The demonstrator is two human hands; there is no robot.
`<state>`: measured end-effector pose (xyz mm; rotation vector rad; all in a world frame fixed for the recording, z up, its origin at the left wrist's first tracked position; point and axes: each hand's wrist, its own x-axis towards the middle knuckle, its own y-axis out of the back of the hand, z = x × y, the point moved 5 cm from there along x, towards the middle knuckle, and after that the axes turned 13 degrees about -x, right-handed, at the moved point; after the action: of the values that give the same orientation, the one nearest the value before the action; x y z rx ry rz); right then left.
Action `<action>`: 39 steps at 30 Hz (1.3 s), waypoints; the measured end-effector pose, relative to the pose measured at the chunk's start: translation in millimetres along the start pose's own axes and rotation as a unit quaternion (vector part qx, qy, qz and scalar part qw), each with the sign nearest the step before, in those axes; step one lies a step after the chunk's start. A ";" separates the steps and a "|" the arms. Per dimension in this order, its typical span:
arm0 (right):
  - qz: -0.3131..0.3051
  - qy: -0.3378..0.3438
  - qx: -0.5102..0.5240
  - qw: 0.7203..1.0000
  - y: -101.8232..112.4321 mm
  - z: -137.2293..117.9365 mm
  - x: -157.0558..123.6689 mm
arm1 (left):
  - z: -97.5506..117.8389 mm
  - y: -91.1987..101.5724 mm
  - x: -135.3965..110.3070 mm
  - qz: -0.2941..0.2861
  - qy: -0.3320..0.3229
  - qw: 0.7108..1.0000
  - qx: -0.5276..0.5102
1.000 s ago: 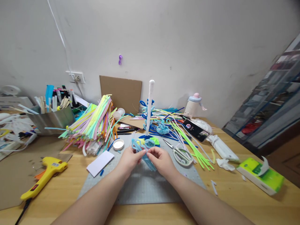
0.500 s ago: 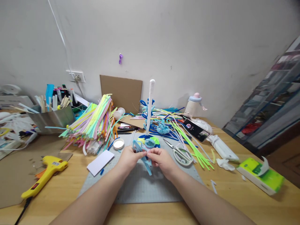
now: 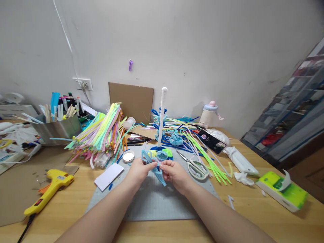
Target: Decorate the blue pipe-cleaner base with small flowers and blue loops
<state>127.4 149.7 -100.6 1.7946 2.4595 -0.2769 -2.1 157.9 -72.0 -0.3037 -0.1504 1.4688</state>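
Note:
Over the grey cutting mat (image 3: pixel 167 207), my left hand (image 3: pixel 140 170) pinches light blue pipe cleaners (image 3: pixel 159 176), whose ends stick out above and below the fingers. My right hand (image 3: pixel 174 173) is closed beside it, thumb and fingertips pressed together at the inner end of the same piece; the exact grip is partly hidden. Just behind the hands stands a white post (image 3: pixel 162 114) with blue curled pipe cleaners along it, on a base of blue, yellow and green pieces (image 3: pixel 167 153). Scissors (image 3: pixel 196 168) lie right of my right hand.
At left are a yellow glue gun (image 3: pixel 52 189), a white card (image 3: pixel 108 176) and a big bundle of pastel pipe cleaners (image 3: pixel 101 135). Green pipe cleaners (image 3: pixel 205 155), a phone (image 3: pixel 212 140) and a tissue pack (image 3: pixel 282 190) lie at right. Cardboard (image 3: pixel 131 101) leans on the wall.
The light blue pipe cleaners have turned slightly between my hands, their lower ends swinging up and to the right. Both hands stay almost in place.

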 end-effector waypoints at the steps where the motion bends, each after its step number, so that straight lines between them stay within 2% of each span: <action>1: 0.000 0.000 0.005 1.000 -0.1 -0.2 -0.1 | -0.2 0.1 0.0 -0.001 0.000 1.000 0.000; 15: -0.033 -0.040 0.091 0.995 -3.2 6.5 -0.7 | -2.0 2.3 0.9 0.000 -0.002 1.000 0.012; 22: -0.003 -0.014 0.082 0.997 -2.3 3.8 0.1 | -0.9 2.2 1.0 0.007 0.004 1.000 -0.001; 30: -0.005 -0.019 0.154 0.988 -1.3 2.5 -0.4 | -2.4 3.9 0.1 0.016 0.021 0.999 -0.018; 39: -0.031 -0.018 0.053 0.998 -5.6 5.1 0.2 | -5.2 3.1 -1.2 0.023 0.032 0.999 -0.019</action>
<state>121.9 147.2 -105.1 1.7366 2.5243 -0.4484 -3.7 156.4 -77.8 -0.3864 -0.1201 1.5007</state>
